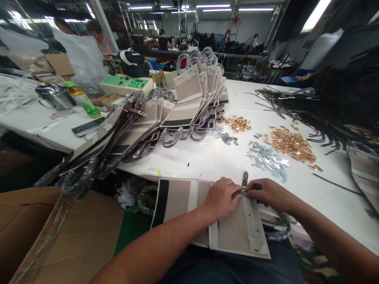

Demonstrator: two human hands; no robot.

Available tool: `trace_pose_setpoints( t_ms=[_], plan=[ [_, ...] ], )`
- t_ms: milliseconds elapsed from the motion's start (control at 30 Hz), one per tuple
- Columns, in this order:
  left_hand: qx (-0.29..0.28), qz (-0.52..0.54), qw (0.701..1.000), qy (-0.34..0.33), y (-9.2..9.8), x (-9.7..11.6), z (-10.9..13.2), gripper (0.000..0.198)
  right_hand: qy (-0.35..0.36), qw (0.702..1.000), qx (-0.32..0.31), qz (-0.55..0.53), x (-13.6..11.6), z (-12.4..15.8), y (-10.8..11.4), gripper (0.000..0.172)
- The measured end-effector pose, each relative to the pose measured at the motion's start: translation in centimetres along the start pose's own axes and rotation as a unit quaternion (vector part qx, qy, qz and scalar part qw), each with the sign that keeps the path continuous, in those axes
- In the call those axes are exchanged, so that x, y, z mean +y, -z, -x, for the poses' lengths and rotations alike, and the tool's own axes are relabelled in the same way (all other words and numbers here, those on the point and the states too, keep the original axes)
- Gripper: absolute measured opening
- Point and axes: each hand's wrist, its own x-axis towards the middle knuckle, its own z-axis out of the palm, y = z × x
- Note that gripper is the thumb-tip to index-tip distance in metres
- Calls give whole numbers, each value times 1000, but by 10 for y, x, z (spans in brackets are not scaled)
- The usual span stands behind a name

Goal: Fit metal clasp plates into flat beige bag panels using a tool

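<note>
An opened beige panel [233, 234] with white edging and a black strip at its left end lies at the table's front edge, over my lap. My left hand [224, 198] rests on it, fingers closed at a small dark piece near its upper edge. My right hand [268, 194] is closed around a dark-handled tool [255, 187], its tip close to my left fingertips. A metal clasp piece [245, 178] sticks up just beyond both hands. The exact contact between fingers, tool and metal is too small to tell.
Stacked beige panels with wrapped handles [185, 106] lie at the back left. Gold metal parts [293, 145] and silver plates [266, 158] are heaped ahead on the right, near black straps [331, 98]. A cardboard box [79, 232] stands at the lower left.
</note>
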Motion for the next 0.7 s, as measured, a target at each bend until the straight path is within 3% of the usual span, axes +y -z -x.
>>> trace_pose_setpoints(
  t_ms=[333,433,567,633,700],
  plan=[
    [11,-44,999,1,-1,8,0,18,49,980,120,150,14,-4,-17,21],
    [9,-55,998,1,-2,9,-1,19,53,978,144,145,11,5,-15,22],
    [-11,-67,998,-10,-2,8,-4,17,24,970,243,-6,-8,28,-1,33],
    [-11,-72,997,-15,-2,8,-4,16,44,935,320,-145,-20,36,2,38],
    [-10,-74,997,-16,-2,8,-5,15,126,873,366,-295,-31,35,-1,37]
  ],
)
